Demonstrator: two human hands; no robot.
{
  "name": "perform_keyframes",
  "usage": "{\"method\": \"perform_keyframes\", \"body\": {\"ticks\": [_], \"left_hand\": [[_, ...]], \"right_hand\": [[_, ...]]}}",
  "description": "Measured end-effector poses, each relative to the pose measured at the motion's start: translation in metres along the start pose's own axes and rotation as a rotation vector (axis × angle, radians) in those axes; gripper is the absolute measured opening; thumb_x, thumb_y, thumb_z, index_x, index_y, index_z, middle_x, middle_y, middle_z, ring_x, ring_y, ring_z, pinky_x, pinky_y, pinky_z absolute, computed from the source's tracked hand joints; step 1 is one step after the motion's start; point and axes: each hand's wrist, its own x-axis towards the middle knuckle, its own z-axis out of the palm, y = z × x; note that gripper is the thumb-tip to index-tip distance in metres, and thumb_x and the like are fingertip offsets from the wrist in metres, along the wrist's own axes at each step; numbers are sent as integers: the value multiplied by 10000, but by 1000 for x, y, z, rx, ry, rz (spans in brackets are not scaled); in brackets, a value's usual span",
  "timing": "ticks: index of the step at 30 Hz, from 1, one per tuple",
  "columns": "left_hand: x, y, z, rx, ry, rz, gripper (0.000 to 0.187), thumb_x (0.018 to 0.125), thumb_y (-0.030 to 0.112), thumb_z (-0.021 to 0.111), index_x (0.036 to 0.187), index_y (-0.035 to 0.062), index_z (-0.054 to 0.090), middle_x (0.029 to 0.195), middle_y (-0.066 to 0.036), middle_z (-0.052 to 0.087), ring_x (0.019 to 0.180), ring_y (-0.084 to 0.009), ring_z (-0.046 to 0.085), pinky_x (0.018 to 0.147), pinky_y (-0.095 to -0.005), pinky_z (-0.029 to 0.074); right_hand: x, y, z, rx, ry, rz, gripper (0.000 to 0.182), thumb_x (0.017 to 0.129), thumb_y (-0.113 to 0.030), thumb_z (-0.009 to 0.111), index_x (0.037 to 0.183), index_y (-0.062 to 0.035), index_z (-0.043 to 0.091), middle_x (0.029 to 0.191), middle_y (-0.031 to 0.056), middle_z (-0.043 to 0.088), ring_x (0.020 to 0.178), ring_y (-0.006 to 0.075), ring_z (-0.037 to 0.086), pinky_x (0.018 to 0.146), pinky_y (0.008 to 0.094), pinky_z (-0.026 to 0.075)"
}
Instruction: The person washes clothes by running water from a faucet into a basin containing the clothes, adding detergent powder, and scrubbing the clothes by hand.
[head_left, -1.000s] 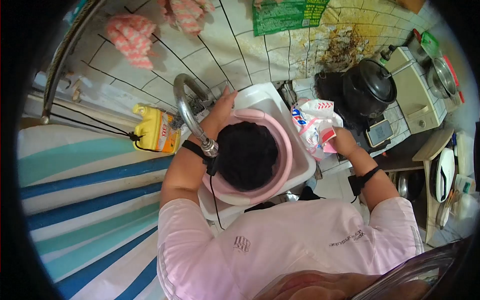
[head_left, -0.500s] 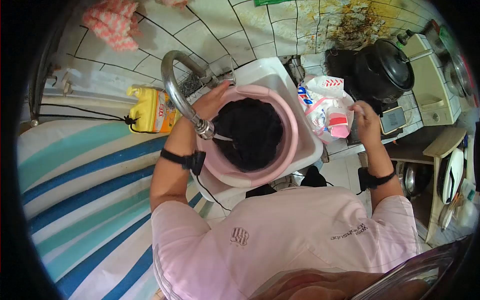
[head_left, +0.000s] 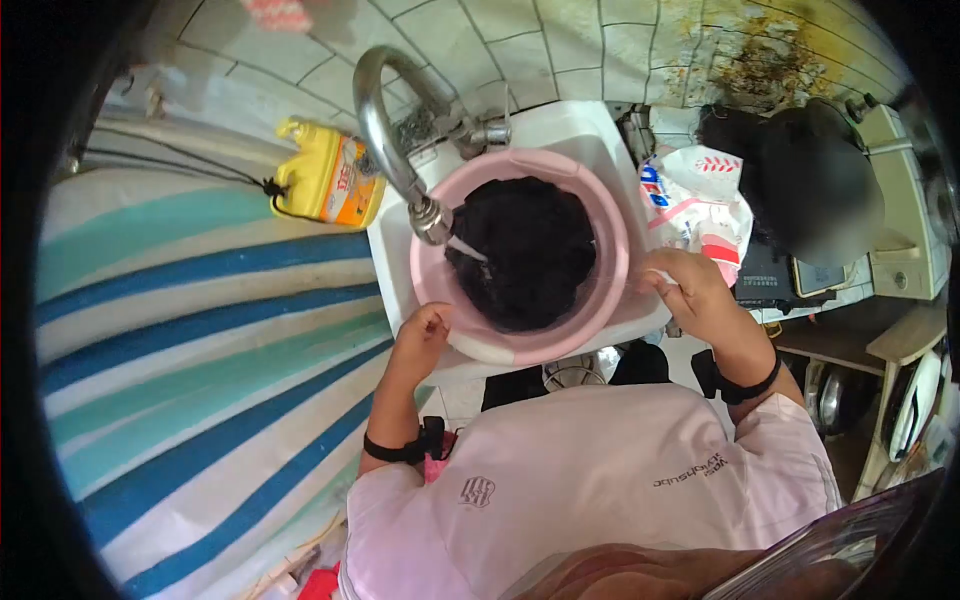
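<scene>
A pink basin [head_left: 619,255] stands in the white sink [head_left: 390,268], with soaked black cloth [head_left: 525,250] in it. Water runs from the curved metal faucet [head_left: 372,110] onto the cloth. My left hand [head_left: 418,340] is beside the basin's lower left rim, its fingers curled in, nothing showing in them. On the other side, my right hand [head_left: 697,292] is at the right rim, thumb and fingers drawn together; I cannot tell what is between them. Just beyond it stands a white and pink detergent bag [head_left: 690,215], its top folded over.
A yellow jug [head_left: 325,175] is tied by a black cord at the left, above a striped sheet [head_left: 200,330]. At the right are a dark pot [head_left: 815,185], blurred, and a phone [head_left: 820,277] on the counter. Below them, a wooden shelf [head_left: 905,335] holds cookware.
My left hand has come down from near the faucet to the basin's lower left rim. The right hand has left the detergent bag's side for the right rim. Water still runs; the view has shifted.
</scene>
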Motion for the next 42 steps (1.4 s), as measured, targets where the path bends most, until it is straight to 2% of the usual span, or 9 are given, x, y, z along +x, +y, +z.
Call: {"method": "perform_keyframes", "body": {"ticks": [4,6,15,18,22,26,29,32,42], "left_hand": [[-11,22,-1,-76,198,12,176,885,59,560,1055,43,601,747,-38,511,687,-120,476,638,-258,430],[-9,60,-13,-29,145,87,192,852,14,552,1037,36,599,740,-50,531,660,-124,479,618,-264,430],[-22,103,-19,-34,-16,-59,132,870,32,538,986,8,596,671,-84,533,598,-150,493,564,-298,416],[-35,88,-2,39,-4,95,179,884,67,527,1048,23,585,740,-143,585,675,-254,572,642,-373,456],[-79,57,22,592,-177,74,351,879,83,499,1217,-5,467,1044,-212,584,1008,-376,536,854,-456,429],[-103,22,56,502,-96,0,361,899,115,483,1230,-26,451,963,-222,569,889,-373,555,784,-457,448],[-99,4,102,-98,177,-170,297,963,199,439,1166,-16,461,854,-150,558,809,-228,557,748,-363,452],[-83,30,98,-208,134,-223,232,973,202,429,1095,11,479,804,-116,558,770,-194,554,725,-337,455],[-2,54,22,-54,311,16,108,911,71,507,972,0,562,773,-111,581,711,-211,575,687,-313,466]], "right_hand": [[9,5,22,-70,13,-104,273,773,66,544,1031,-15,579,902,126,636,795,256,644,741,333,498],[19,4,32,-88,68,65,160,856,1,551,1012,-8,584,876,105,636,760,200,642,730,298,490],[13,2,26,62,178,75,132,941,-95,516,994,5,585,733,42,607,544,57,473,494,187,368],[8,5,22,77,189,129,138,940,-106,524,1005,0,583,728,42,609,543,59,474,499,188,369],[1,9,18,-39,151,99,129,929,-96,536,1007,-4,584,732,54,613,622,111,556,597,236,445],[-4,3,16,-10,52,102,120,909,-63,548,1008,-1,578,745,78,610,680,154,599,657,269,470],[-6,2,15,15,49,134,121,896,-45,555,1007,0,576,755,89,612,685,169,610,657,276,476],[-3,5,18,19,37,121,128,882,-6,542,1006,-1,575,759,93,615,687,175,614,650,282,481],[21,8,41,143,4,202,104,911,-53,532,977,8,584,734,70,601,667,125,579,617,262,463]]}}
